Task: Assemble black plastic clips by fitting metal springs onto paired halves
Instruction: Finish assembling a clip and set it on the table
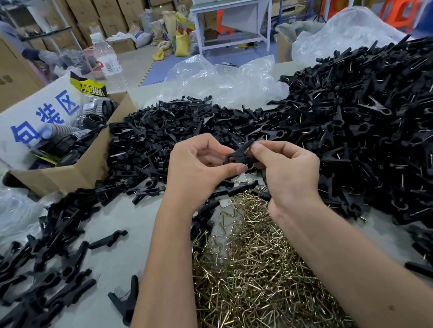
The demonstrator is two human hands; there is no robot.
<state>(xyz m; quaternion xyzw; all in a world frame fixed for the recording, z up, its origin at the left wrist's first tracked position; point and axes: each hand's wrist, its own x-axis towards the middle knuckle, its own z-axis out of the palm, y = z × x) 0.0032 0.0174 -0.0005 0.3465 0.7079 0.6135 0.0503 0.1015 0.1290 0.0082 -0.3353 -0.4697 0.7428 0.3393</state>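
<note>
The fingers (242, 167) of the left hand (198, 170) are curled and pinched on the clip (240, 155), with the thumb pressed at its round end. The fingers (258, 147) of the right hand (289, 169) are pinched on the other end of the clip, where a bit of shiny wire is seen. The clip is held up in the air, just above the far edge of the spring pile (254, 268).

It looks like a spring is being pushed onto the two black halves. To do this well, the two halves should be kept lined up and squeezed tight together, so they cannot slip apart. The spring should be pushed on straight, not at a slant, until it sits in its place. A slow, firm push is best, since the wire could snap off and jump away.

Much is hard to see. The spring at the clip is mostly hidden by the right fingers, so it cannot be told how far on it is. It also cannot be told if the two halves are fully matched up. Beyond the spring pile, a heap of loose halves (162, 131) is spread out. To the right of the spring pile a big heap of clips (375, 118) is seen, cut off at the edge. A box (89, 169) sits to the far left on the surface (110, 266), with its things too dark to name.
</note>
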